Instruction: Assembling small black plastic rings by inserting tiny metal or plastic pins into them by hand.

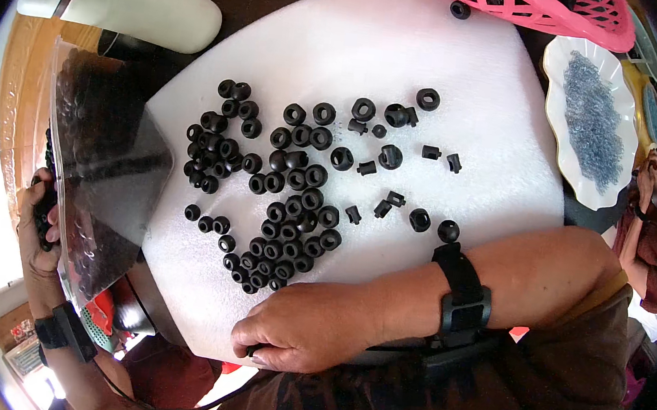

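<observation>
Many small black rings [294, 210] with square-looking holes lie in a loose cluster on a white foam sheet [468, 68]. Smaller black spool-shaped pieces [367, 168] are scattered to the right of them. At the sheet's near edge, my right hand [301, 325] is closed, its thumb and fingertips pinching a small black piece [254, 349] that is mostly hidden. Far to the left, my left hand [42, 237] curls around a handful of black pieces [44, 213]. It is beside a clear plastic bag or box [114, 176], which partly covers its fingers.
A white scalloped dish [555, 88] of tiny bluish clear pieces stands at the right. A pink lattice basket [513, 11] sits at the far edge, near a lone ring [459, 10]. A pale cylinder [142, 1] lies at the upper left. Another person's arm [636, 227] shows at far right.
</observation>
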Available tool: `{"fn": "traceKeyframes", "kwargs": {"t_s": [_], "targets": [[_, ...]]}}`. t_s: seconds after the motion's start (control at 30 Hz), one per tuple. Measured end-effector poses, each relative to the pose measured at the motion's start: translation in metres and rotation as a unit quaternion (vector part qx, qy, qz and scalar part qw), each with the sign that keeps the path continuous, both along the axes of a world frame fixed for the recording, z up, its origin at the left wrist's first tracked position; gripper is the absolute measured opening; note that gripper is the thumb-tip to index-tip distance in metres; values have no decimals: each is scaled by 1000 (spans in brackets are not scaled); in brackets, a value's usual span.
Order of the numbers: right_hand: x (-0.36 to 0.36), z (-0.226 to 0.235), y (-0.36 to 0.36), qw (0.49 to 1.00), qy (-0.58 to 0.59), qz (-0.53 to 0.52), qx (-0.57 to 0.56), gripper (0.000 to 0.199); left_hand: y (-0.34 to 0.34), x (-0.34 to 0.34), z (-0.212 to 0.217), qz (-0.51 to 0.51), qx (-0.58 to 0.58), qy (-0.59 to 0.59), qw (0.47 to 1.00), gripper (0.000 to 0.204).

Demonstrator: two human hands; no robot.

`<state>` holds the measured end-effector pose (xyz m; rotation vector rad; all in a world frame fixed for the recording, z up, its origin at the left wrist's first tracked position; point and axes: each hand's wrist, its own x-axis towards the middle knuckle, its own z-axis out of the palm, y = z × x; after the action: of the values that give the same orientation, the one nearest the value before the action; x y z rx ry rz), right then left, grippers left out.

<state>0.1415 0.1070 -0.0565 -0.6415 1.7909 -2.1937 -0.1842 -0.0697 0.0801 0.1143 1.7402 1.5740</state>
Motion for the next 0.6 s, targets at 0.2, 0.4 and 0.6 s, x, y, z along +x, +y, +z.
{"fn": "traceKeyframes", "kwargs": {"t_s": [0.2, 0.4, 0.6], "targets": [[0, 3, -2, 1000, 5, 6, -18, 19, 22, 31, 59, -104, 62, 61, 991, 21], [0, 3, -5, 999, 16, -33, -19, 20, 88, 85, 56, -236, 69, 29, 969, 26], [5, -5, -1, 998, 31, -39, -24, 18, 185, 172, -15, -334, 43, -66, 939, 30]]}}
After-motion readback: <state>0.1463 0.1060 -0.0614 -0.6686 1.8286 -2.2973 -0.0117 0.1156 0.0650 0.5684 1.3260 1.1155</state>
